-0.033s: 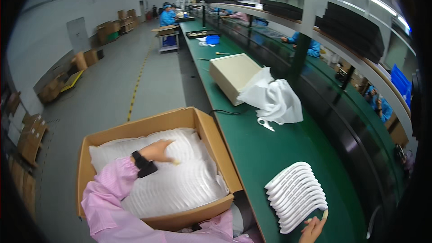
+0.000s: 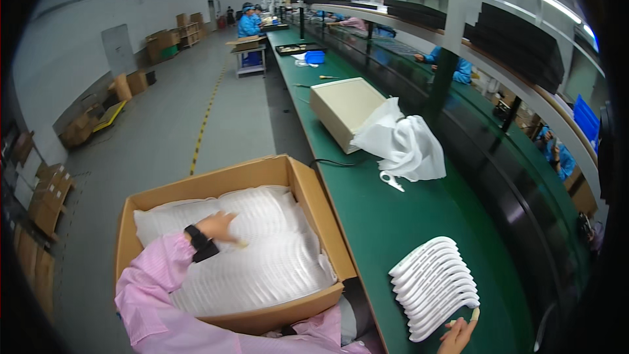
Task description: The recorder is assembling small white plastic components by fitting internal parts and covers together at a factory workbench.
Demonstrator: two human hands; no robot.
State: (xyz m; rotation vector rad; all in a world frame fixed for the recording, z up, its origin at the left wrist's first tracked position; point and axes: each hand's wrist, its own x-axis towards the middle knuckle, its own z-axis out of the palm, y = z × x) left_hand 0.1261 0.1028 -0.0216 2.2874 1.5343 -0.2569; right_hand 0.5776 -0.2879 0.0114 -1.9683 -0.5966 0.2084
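My left hand (image 2: pixel 217 226), with a dark band on its wrist, is over the white foam sheet (image 2: pixel 255 275) that covers what lies in the cardboard box (image 2: pixel 232 176). Its fingers are spread and hold nothing; whether they touch the sheet is unclear. On the green bench at the lower right, a row of curved white plastic pieces (image 2: pixel 436 288) lies side by side. Beside the row's near right end is my right hand (image 2: pixel 457 335), partly cut off by the lower edge. Its outstretched finger, with a pale finger cover, touches or nearly touches the end pieces.
Farther along the green bench (image 2: pixel 367 203) stand a beige box (image 2: pixel 347 108) and a crumpled white foam sheet (image 2: pixel 409 147). A small white plastic tool (image 2: pixel 391 181) lies near it. A dark conveyor (image 2: pixel 504 203) runs along the right. People in blue work farther off.
My left hand has slid a little to the left and nearer me over the foam sheet. My right hand stays beside the white pieces. The whole view has shifted slightly.
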